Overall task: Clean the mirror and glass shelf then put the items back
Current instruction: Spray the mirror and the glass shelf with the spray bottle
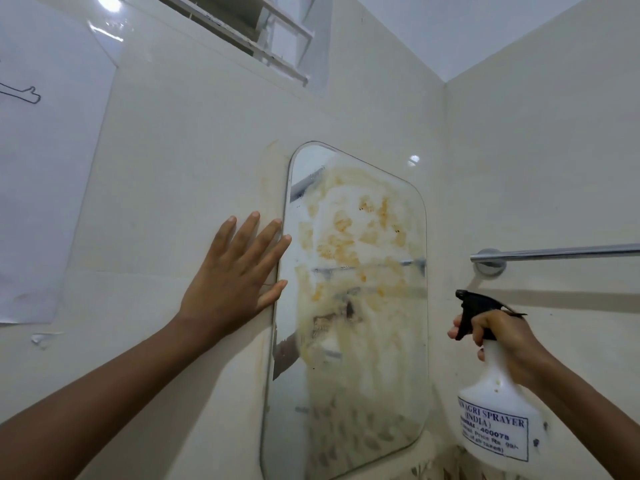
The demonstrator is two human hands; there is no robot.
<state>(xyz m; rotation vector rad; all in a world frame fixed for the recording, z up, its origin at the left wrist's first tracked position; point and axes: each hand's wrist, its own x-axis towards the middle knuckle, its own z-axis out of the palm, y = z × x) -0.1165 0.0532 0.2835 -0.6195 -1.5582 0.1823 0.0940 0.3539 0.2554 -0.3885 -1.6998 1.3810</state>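
Glass mirror, stained; left hand spread flat, empty; right hand clamped on spray bottle: overspray may be cast onto wall

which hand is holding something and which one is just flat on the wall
The right hand holds the white spray bottle by its black trigger. The left hand is empty, spread open against the wall at the mirror's left edge.

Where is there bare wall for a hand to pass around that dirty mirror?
Bare tile runs above the mirror up to the window, and between the mirror and the towel bar. It is crowded left, where the left hand presses the tile, and lower right, where the right hand holds the spray bottle.
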